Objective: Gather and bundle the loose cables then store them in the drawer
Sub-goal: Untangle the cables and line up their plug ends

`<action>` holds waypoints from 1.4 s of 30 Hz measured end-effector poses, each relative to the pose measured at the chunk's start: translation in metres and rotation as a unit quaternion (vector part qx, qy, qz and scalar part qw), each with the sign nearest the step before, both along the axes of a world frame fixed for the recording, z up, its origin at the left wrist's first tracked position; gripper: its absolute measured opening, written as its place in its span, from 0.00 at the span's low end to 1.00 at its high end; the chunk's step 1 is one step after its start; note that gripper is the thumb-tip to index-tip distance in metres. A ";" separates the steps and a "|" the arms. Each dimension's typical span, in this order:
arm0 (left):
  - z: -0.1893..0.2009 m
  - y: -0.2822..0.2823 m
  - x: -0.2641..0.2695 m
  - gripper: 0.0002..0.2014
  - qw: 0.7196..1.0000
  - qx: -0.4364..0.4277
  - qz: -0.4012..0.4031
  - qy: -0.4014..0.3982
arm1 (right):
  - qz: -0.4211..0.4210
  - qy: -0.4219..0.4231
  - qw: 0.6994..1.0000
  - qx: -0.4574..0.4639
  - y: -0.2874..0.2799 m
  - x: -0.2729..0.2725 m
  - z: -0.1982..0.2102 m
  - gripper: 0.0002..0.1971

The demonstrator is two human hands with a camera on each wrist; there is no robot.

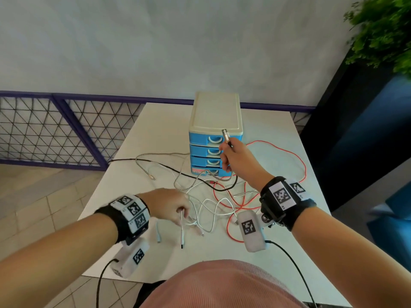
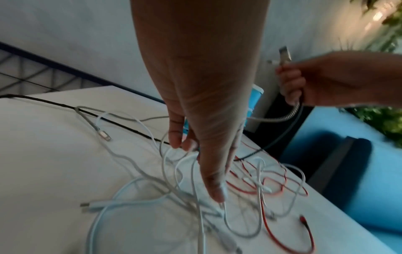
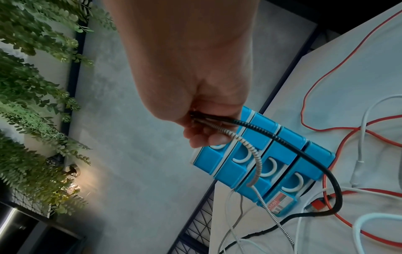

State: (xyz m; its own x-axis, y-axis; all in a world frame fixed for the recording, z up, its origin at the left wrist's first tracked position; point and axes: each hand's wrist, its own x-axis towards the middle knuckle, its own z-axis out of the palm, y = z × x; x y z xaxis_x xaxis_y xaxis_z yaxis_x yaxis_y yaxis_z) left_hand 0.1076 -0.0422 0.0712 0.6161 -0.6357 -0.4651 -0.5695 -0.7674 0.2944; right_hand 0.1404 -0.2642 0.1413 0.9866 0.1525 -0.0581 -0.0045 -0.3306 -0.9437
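Note:
A blue drawer unit (image 1: 201,138) with a cream top stands at the back of the white table (image 1: 155,134), all its drawers shut. My right hand (image 1: 225,152) is raised in front of it and grips a black cable (image 3: 282,139) and a braided silver cable (image 3: 256,165), whose metal plug (image 1: 225,135) sticks up above the fist. Lower left, my left hand (image 1: 184,215) pinches a white cable (image 1: 182,232), whose end hangs down. White cables, a red cable (image 1: 298,158), the black and the silver one lie tangled between my hands.
A dark cabinet (image 1: 355,130) with a green plant (image 1: 382,30) stands to the right of the table. A purple mesh railing (image 1: 55,130) runs behind and to the left. The table's front edge lies close to my body.

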 end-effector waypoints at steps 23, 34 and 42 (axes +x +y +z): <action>0.098 -0.032 0.042 0.19 0.876 -0.389 0.266 -0.103 | 0.007 -0.003 0.997 0.074 -0.003 -0.001 0.019 0.14; 0.057 -0.027 0.025 0.27 0.903 -0.316 0.219 -0.191 | -0.075 0.051 0.979 0.182 -0.006 0.005 0.018 0.14; 0.065 -0.047 0.009 0.18 0.861 -0.229 0.019 -0.454 | -0.071 0.095 0.967 0.224 -0.002 0.004 0.017 0.14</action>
